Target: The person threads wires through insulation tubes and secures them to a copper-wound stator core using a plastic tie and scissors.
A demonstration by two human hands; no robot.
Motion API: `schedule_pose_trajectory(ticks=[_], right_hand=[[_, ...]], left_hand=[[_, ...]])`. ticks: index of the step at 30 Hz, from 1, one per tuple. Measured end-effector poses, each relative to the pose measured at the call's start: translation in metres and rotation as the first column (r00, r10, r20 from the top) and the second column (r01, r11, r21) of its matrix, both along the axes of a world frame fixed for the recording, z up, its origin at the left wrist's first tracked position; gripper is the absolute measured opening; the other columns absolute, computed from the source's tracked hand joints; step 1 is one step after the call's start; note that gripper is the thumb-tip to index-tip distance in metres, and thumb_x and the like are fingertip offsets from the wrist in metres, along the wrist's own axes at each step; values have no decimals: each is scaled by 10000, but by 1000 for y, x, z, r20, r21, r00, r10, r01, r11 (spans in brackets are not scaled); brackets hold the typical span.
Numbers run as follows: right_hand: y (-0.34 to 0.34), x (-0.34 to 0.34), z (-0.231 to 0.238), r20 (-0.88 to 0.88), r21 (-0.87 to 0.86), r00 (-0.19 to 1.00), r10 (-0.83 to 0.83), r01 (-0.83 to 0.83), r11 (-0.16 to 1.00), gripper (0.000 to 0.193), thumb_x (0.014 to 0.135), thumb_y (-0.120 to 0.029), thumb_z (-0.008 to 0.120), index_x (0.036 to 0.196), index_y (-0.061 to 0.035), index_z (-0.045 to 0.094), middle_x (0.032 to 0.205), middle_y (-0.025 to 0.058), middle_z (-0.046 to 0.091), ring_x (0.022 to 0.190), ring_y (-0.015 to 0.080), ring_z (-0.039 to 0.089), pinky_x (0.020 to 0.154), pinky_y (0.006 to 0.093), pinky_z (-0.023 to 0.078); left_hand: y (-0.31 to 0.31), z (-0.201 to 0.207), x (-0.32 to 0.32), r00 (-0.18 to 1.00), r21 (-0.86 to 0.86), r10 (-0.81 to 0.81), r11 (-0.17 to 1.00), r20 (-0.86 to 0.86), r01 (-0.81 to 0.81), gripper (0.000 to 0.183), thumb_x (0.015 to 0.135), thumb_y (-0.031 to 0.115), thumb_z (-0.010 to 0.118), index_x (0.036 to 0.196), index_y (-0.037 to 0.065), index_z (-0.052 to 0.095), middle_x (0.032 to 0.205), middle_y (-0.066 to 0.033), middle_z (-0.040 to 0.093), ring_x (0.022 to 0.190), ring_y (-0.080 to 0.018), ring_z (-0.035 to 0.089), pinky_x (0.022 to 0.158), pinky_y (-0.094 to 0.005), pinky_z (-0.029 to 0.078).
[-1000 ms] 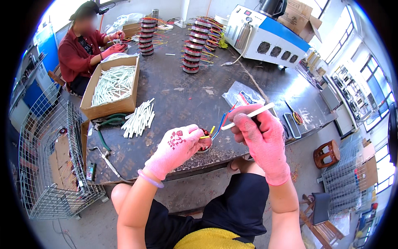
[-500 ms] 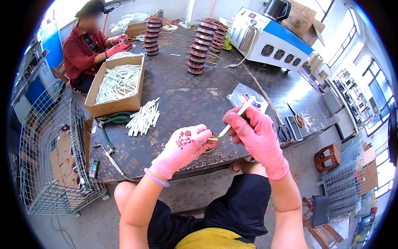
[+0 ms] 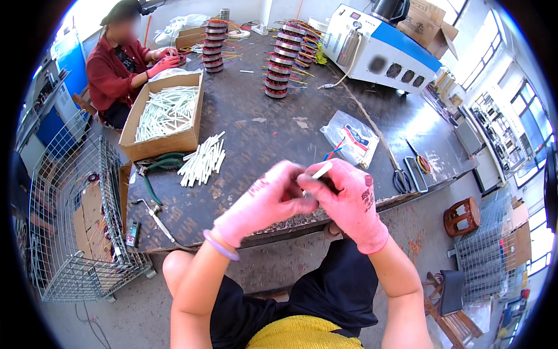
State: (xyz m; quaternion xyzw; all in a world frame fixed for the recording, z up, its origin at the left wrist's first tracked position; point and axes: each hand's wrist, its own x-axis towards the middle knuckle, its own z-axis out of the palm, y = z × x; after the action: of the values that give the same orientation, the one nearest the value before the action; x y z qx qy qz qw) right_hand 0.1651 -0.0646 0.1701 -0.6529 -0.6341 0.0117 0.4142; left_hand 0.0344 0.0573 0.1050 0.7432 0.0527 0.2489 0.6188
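Observation:
My left hand (image 3: 264, 200), in a pink glove, is closed with its fingertips against those of the other hand. What its fingers hold is hidden. My right hand (image 3: 351, 203), gloved in pink too, pinches a thin white sleeve tube (image 3: 321, 170), which slants up to the right from between the fingers. Just beyond the hands, red and blue wires (image 3: 333, 153) stick up. A loose pile of the same white tubes (image 3: 201, 163) lies on the table ahead to the left. Behind it, a cardboard box (image 3: 160, 152) holds many more.
Stacks of wound stators (image 3: 280, 67) with coloured leads stand at the back of the dark table (image 3: 250, 139). A plastic bag (image 3: 354, 139), scissors (image 3: 401, 180) and a phone (image 3: 416, 174) lie to the right. Pliers (image 3: 160, 163) and a torch (image 3: 157, 224) lie left. A co-worker (image 3: 116, 70) sits far left.
My hands have come together, the right moving left and the tube with it. The yellow wire end and dark red coil by my left fingers are now hidden; red and blue wires show beyond.

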Motion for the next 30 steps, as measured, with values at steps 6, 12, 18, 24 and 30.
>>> schedule_pose_trajectory(ticks=[6,12,18,24,30], right_hand=[[6,2,-16,152,41,988,-25,19,999,187,821,-146,742,941,-53,633,810,113,634,711,326,648,597,386,501],[13,5,-15,326,60,945,-37,19,998,196,829,-158,694,975,-56,611,843,112,624,750,331,650,612,411,513],[10,-3,1,170,74,985,-43,31,997,157,887,-185,683,938,-53,615,803,119,623,726,329,644,604,405,497],[6,2,1,-86,14,988,-130,131,991,119,877,-109,710,869,-14,637,775,117,662,671,253,663,607,322,499],[3,6,-5,65,49,988,-143,140,989,158,875,-145,724,832,-37,617,749,118,637,641,297,628,575,349,478]], left_hand=[[4,34,-10,967,147,129,976,220,-163,537,787,43,768,1299,55,607,1214,-66,565,922,-104,597,761,-264,521],[-5,41,-7,913,326,217,885,344,-333,331,806,-17,714,1134,35,708,1119,-64,594,941,-114,613,743,-256,526],[13,24,-5,916,67,238,960,322,-273,380,858,105,672,1233,44,643,1129,-40,604,716,-44,506,650,-203,447],[10,-51,21,985,616,131,770,108,-170,216,845,166,710,1037,77,668,944,-109,643,782,-265,661,714,-366,534],[2,-47,25,961,625,276,752,-12,-208,104,862,119,650,956,79,670,934,-93,645,828,-297,667,721,-377,540]])
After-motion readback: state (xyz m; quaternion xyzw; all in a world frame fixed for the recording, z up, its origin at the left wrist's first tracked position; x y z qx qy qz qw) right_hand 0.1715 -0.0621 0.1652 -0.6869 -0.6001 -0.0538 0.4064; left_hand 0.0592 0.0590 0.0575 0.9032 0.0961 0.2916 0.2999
